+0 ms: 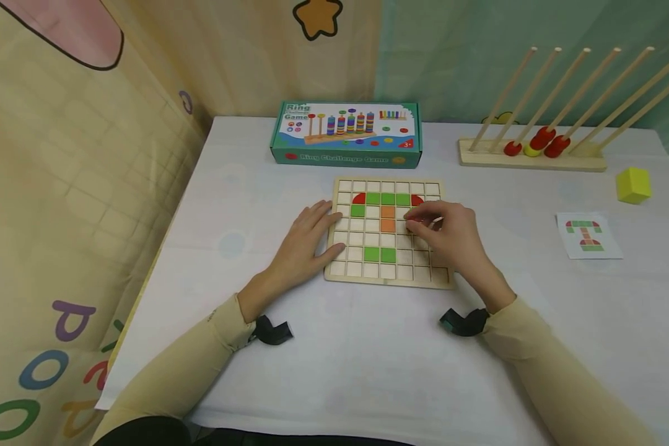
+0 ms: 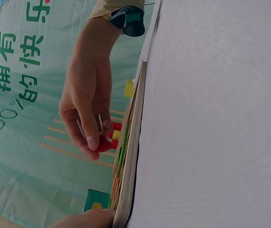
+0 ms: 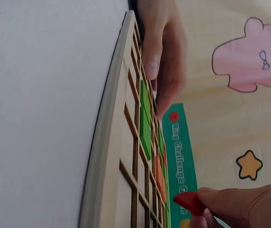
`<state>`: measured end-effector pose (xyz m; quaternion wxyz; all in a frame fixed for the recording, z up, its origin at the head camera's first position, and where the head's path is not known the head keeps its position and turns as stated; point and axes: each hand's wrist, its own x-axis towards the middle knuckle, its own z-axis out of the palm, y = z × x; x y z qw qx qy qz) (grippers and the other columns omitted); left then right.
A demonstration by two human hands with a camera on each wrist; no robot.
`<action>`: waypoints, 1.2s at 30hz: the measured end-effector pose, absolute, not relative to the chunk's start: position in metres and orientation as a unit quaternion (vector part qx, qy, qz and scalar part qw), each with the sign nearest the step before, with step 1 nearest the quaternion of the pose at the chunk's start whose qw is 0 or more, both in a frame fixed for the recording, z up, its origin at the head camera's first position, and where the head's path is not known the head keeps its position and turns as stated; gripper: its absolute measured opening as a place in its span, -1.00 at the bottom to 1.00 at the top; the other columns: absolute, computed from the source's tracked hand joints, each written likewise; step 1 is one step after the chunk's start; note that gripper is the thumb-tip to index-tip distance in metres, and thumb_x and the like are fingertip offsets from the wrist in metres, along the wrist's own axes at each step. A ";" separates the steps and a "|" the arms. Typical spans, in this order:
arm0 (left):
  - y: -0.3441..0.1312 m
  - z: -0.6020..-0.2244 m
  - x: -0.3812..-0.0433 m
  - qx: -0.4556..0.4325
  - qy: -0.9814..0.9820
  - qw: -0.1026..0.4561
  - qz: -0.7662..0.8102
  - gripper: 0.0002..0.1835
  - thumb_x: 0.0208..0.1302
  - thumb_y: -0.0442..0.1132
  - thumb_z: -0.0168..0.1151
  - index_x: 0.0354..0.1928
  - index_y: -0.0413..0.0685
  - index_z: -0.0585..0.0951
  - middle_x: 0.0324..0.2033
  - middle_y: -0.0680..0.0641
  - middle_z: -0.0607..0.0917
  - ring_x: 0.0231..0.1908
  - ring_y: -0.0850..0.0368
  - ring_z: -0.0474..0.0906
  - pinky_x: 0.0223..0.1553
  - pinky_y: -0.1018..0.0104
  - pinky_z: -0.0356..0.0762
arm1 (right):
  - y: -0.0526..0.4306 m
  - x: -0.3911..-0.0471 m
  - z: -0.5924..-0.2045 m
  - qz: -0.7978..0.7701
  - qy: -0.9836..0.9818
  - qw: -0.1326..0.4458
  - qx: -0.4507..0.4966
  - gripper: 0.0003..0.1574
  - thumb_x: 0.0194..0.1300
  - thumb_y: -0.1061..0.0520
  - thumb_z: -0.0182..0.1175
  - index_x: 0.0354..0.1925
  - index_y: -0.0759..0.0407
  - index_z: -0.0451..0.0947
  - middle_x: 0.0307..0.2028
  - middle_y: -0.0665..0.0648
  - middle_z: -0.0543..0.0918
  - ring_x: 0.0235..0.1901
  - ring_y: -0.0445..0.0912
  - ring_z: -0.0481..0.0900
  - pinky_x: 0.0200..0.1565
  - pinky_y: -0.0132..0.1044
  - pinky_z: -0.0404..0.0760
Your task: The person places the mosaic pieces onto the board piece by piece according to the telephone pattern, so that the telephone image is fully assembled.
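In the head view, your left hand (image 1: 303,238) rests with relaxed, spread fingers on the left edge of the wooden grid board (image 1: 384,282), gripping nothing, while your right hand (image 1: 451,235) bends over the board's right columns. Green tiles (image 1: 388,199) fill the middle of the second row between two red quarter-round pieces (image 1: 359,198); another green tile sits below the left one, two orange tiles (image 1: 387,225) run down the centre, and two more green ones lie lower. Behind the board you have the Ring Challenge Game box (image 1: 347,135); to the right stand the wooden peg rack (image 1: 529,160) and a yellow block (image 1: 634,186), with the pattern card (image 1: 589,236) nearer you. In the right wrist view, your right thumb and finger pinch a small red piece (image 3: 189,203) in front of the box, and your left thumb shows beside the lower green tiles. In the left wrist view, the board appears nearly edge-on, with that red piece held in your right fingertips near its gridded face.
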<state>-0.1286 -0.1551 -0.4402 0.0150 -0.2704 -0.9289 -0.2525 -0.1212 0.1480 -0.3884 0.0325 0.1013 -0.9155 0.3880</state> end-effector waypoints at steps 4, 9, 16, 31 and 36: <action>-0.155 -0.440 -0.129 -0.271 -0.929 0.014 -0.253 -0.33 0.50 0.06 0.24 0.50 -0.10 0.41 0.60 -0.18 0.27 0.66 -0.07 0.01 0.69 0.00 -0.15 | 0.129 -0.125 -0.391 0.409 -0.904 0.002 0.125 -0.86 0.39 0.20 0.41 -0.10 0.19 0.79 -0.23 0.14 0.83 -0.28 -0.02 0.66 -0.23 -0.38 0.60; -0.155 -0.441 -0.129 -0.273 -0.928 0.013 -0.253 -0.34 0.51 0.06 0.23 0.51 -0.09 0.41 0.60 -0.17 0.27 0.66 -0.06 0.01 0.69 0.01 -0.16 | 0.112 -0.127 -0.394 0.420 -0.894 -0.026 0.153 -0.84 0.37 0.20 0.43 -0.08 0.17 0.79 -0.24 0.08 0.82 -0.27 -0.06 0.70 -0.16 -0.26 0.70; -0.155 -0.441 -0.129 -0.274 -0.926 0.017 -0.257 -0.35 0.50 0.05 0.23 0.50 -0.09 0.41 0.60 -0.18 0.28 0.66 -0.08 0.02 0.69 -0.02 -0.14 | 0.100 -0.127 -0.399 0.408 -0.894 -0.045 0.177 -0.84 0.37 0.22 0.43 -0.07 0.14 0.79 -0.19 0.08 0.79 -0.22 -0.05 0.68 -0.08 -0.18 0.72; -0.155 -0.439 -0.129 -0.271 -0.928 0.013 -0.256 -0.35 0.51 0.04 0.24 0.50 -0.11 0.41 0.60 -0.19 0.28 0.65 -0.10 0.03 0.69 -0.02 -0.14 | 0.105 -0.125 -0.399 0.342 -0.912 -0.040 0.225 -0.82 0.37 0.22 0.43 -0.06 0.14 0.82 -0.15 0.09 0.72 -0.19 -0.04 0.61 -0.14 -0.20 0.60; -0.155 -0.439 -0.129 -0.270 -0.929 0.011 -0.253 -0.34 0.51 0.05 0.23 0.50 -0.09 0.41 0.60 -0.18 0.27 0.66 -0.08 0.02 0.69 -0.01 -0.15 | 0.111 -0.122 -0.398 0.338 -0.910 -0.027 0.239 -0.80 0.37 0.22 0.43 -0.04 0.13 0.82 -0.14 0.08 0.73 -0.20 -0.06 0.63 -0.16 -0.20 0.64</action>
